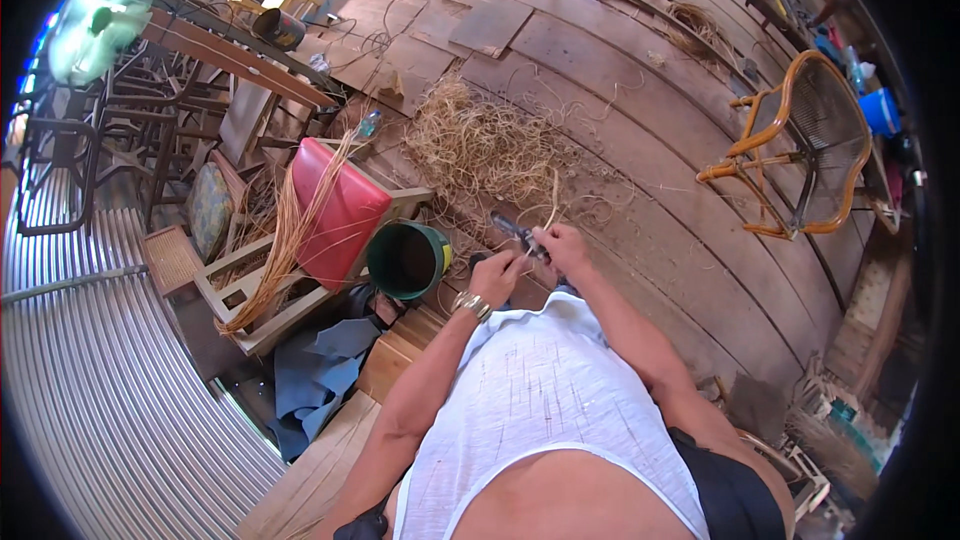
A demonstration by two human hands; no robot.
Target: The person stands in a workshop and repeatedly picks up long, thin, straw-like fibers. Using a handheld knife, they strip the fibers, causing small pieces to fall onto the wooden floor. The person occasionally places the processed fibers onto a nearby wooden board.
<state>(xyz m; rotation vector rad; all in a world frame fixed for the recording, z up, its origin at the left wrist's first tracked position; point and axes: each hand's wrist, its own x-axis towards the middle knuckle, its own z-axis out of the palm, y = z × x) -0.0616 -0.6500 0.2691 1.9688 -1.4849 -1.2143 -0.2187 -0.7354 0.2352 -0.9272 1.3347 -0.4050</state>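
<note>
Left hand (494, 278) and right hand (567, 248) were closed on a pale strip (555, 198) beside a dark tool (508, 226).
Light, springy and probably apt to split if bent sharply, it was judged best pinched flat, close to the tool.

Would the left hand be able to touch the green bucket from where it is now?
Probably yes. The left hand is near the green bucket, and nothing seems to block the gap between them. It seems to be pinching a pale strip, though, and how far down the bucket sits is hard to tell.
</note>
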